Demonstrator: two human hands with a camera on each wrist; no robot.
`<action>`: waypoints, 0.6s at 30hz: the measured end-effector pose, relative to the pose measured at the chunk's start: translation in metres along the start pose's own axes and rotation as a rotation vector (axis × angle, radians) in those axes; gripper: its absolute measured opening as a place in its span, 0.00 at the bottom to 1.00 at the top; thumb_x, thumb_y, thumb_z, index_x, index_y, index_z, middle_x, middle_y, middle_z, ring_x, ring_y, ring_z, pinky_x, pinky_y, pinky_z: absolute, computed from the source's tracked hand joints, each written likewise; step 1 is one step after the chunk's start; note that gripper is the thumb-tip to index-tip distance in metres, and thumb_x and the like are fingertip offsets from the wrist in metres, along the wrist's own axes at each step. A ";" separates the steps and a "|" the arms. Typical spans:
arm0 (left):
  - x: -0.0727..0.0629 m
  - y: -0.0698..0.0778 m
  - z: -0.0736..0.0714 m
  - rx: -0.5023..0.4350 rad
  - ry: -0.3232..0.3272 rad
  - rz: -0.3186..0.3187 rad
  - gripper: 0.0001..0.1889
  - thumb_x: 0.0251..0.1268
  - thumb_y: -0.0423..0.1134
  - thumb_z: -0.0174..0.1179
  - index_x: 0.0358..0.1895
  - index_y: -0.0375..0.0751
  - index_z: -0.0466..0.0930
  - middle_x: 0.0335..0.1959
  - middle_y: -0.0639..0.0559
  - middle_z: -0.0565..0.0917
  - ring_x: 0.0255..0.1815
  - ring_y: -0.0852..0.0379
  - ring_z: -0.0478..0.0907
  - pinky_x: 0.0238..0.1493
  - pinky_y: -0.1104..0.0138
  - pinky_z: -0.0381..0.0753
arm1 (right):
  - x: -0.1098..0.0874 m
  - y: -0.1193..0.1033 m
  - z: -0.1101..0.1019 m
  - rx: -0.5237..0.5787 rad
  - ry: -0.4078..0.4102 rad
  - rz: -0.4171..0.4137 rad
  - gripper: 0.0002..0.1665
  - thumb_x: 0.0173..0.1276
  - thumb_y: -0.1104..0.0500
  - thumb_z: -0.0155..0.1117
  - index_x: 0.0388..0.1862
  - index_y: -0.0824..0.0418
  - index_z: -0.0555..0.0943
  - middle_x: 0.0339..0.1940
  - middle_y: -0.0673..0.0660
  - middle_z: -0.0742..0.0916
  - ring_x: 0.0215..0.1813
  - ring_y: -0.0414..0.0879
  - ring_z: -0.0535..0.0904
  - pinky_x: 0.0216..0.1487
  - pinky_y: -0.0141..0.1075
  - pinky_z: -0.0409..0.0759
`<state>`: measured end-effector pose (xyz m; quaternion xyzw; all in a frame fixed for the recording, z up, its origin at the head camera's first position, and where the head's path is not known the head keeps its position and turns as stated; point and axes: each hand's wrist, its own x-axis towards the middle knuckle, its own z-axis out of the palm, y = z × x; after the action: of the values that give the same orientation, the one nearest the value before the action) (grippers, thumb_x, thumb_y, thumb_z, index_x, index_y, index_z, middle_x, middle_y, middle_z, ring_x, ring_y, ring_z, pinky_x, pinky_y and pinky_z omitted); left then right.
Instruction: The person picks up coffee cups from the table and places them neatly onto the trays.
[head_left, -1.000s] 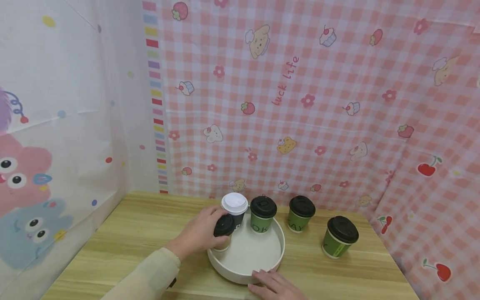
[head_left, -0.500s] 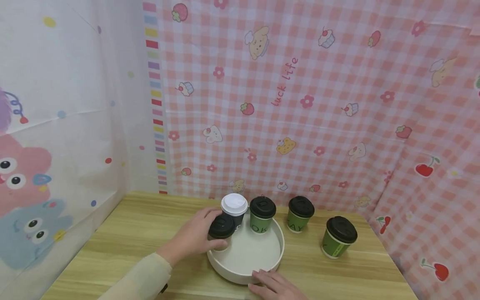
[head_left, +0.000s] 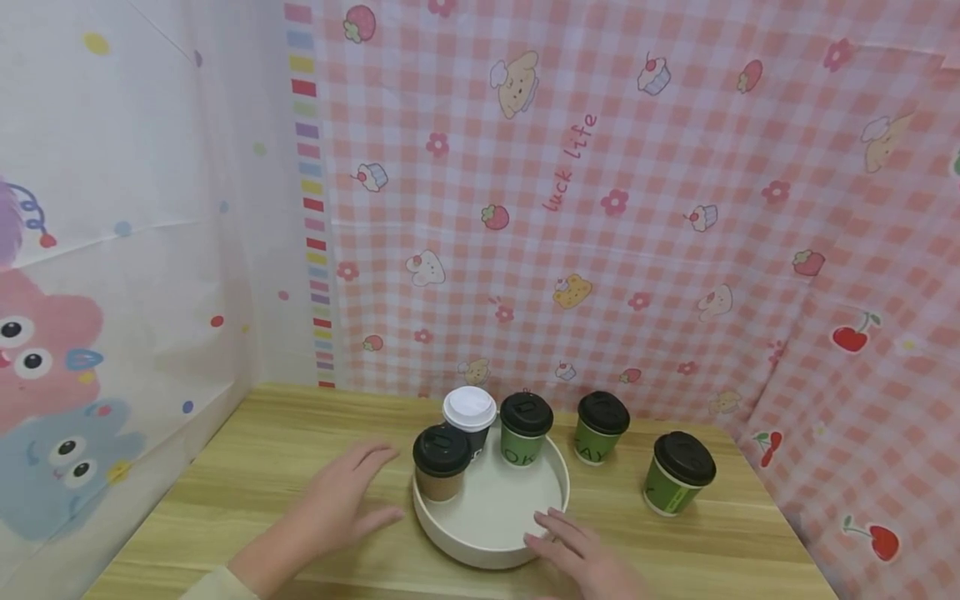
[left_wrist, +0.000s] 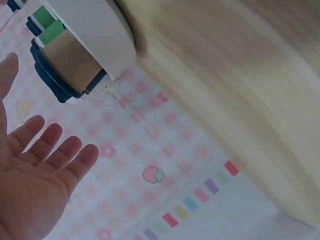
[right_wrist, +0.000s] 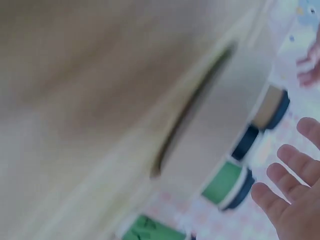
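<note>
A brown paper cup with a black lid [head_left: 441, 482] stands upright inside the left side of the round white tray [head_left: 480, 556]. Behind it are a dark cup with a white lid [head_left: 470, 408] and a green cup with a black lid [head_left: 523, 447], both in the tray. My left hand [head_left: 322, 510] is left of the tray, fingers extended and apart from the brown cup; the left wrist view shows its bare palm [left_wrist: 32, 192]. Over the tray's front right rim, my right hand [head_left: 588, 557] has its fingers spread and holds nothing.
Two more green cups with black lids stand on the wooden table [head_left: 300, 425] right of the tray: one near the back [head_left: 599, 440], one farther right and nearer [head_left: 671, 492]. A pink checked cloth [head_left: 465, 183] hangs behind, a white printed one [head_left: 150, 292] at left.
My left hand has let go of the brown cup and drawn back left. The cup now stands in the tray. My right hand has shifted rightward and up from the front rim.
</note>
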<state>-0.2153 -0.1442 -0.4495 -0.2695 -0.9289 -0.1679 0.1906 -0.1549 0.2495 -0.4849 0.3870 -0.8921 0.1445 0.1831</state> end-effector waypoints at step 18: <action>-0.034 0.015 0.024 -0.004 -0.102 0.102 0.41 0.60 0.61 0.76 0.72 0.40 0.78 0.70 0.47 0.82 0.69 0.46 0.80 0.69 0.45 0.82 | -0.015 0.061 -0.109 -0.160 0.252 0.320 0.42 0.60 0.50 0.84 0.72 0.58 0.81 0.72 0.63 0.82 0.70 0.64 0.78 0.69 0.40 0.76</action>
<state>-0.1871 -0.1369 -0.4825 -0.3250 -0.9222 -0.1457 0.1508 -0.1677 0.3426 -0.4017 0.2034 -0.9209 0.1478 0.2977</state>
